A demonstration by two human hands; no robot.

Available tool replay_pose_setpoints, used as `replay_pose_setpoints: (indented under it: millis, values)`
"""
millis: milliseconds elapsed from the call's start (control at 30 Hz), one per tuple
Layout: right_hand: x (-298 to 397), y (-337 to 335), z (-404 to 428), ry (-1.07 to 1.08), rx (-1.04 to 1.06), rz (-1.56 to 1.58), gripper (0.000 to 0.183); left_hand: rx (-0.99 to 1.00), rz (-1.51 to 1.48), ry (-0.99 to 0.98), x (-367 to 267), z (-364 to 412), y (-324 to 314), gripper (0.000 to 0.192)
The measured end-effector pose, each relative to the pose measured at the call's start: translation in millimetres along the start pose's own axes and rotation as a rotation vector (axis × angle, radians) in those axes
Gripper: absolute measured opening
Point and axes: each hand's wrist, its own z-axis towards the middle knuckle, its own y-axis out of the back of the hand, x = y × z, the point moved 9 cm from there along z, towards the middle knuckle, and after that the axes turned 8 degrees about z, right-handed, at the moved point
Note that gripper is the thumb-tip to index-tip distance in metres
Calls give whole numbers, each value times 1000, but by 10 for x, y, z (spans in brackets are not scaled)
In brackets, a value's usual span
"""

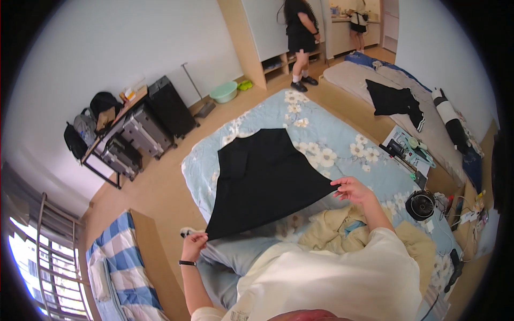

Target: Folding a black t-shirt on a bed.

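Observation:
A black cloth garment is spread over the light-blue floral bedsheet, its near edge stretched between my two hands. My left hand, with a dark band on its wrist, pinches the near left corner past the bed's edge. The near right corner is pinched in my right hand, some of whose fingers are spread. A beige crumpled cloth lies on the bed just below my right forearm.
A small black fan stands at the bed's right side. Another bed holds a second black garment. One person stands by the wardrobe, another at a counter. Suitcases stand by a table at left.

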Motion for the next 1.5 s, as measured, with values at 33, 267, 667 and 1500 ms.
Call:
replay_pose_setpoints:
  millis: [33, 267, 667, 1500]
  values:
    - [-3, -32, -39, -34, 3, 2, 35, 11, -24, -42, -29, -77, 48, 16]
    - [306, -241, -407, 122, 64, -242, 41, -138, -4, -235, -446, -569, 224, 29]
    - [542, -94, -409, 296, 40, -320, 17, -188, -198, -474, -722, -612, 229, 15]
    - [-300, 1242, 3103, -73, -658, -430, 27, -349, 225, 280, 818, 3314, -199, 38]
